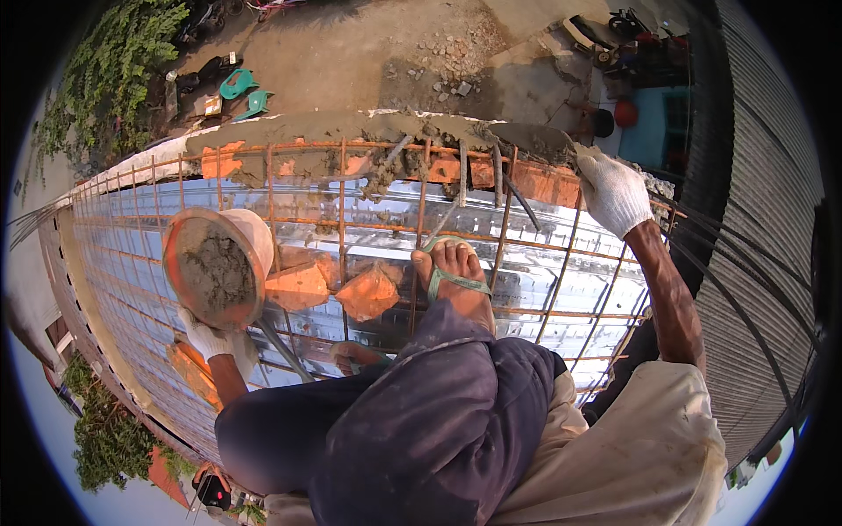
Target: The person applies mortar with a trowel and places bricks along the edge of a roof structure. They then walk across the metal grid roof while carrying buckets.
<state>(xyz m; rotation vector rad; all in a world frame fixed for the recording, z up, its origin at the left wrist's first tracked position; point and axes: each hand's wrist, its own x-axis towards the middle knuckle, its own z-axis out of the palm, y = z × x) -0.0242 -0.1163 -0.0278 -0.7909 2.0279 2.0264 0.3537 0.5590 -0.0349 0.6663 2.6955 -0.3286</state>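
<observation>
Left hand (207, 338) clamped on round bucket (253, 238) | lumpy grey mortar (219, 270) inside | knit-gloved right hand (614, 191) apparently clamped on flat trowel (542, 139)

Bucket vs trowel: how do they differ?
The bucket is round and deep; the trowel is flat and elongated. The bucket is pinkish-orange, the trowel's blade grey. The bucket is at the left hand, the trowel in the right hand. Shared: both are at white-gloved hands.

A person in dark blue trousers (412, 412) marked with pale smudges, loose, stained beige cloth (631, 447) and a green-strapped sandal (460, 282); white knit gloves (621, 200) cover left hand (203, 337) and right hand (610, 184), forearms (674, 294) bare.
</observation>
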